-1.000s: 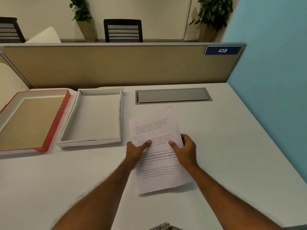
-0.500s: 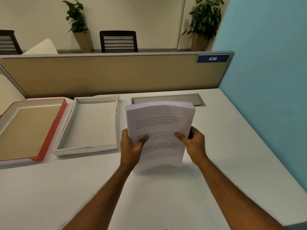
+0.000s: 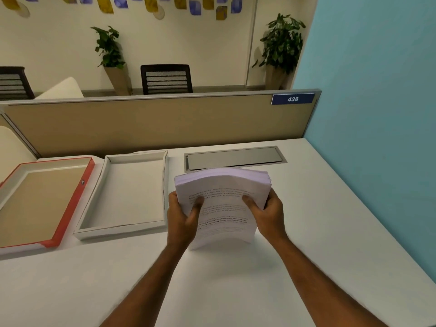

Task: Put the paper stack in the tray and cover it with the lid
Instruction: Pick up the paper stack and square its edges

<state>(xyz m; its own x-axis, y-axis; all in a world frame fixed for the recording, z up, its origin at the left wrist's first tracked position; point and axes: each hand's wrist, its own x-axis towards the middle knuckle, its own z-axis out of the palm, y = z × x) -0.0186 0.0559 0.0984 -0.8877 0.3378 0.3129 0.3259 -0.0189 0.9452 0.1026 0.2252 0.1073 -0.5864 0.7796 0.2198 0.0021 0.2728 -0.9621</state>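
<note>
A thick stack of printed white paper [image 3: 224, 204] stands on its lower edge on the white desk, bowed and tilted towards me. My left hand [image 3: 182, 220] grips its left side, thumb on the front page. My right hand [image 3: 269, 213] grips the right side the same way. To the left of the stack lies the white tray [image 3: 162, 185], open and with nothing in it. Further left lies the lid [image 3: 70, 201], inside up, with a red rim and a brown inner face.
A grey metal cable flap [image 3: 236, 159] is set into the desk behind the stack. A beige partition [image 3: 153, 123] closes the back of the desk and a blue wall [image 3: 377, 138] runs along the right. Bare desk surface [image 3: 330, 232] extends right of the stack.
Both hands raised the paper stack from lying flat on the desk to standing on its lower edge. The tray and lid have not moved.
</note>
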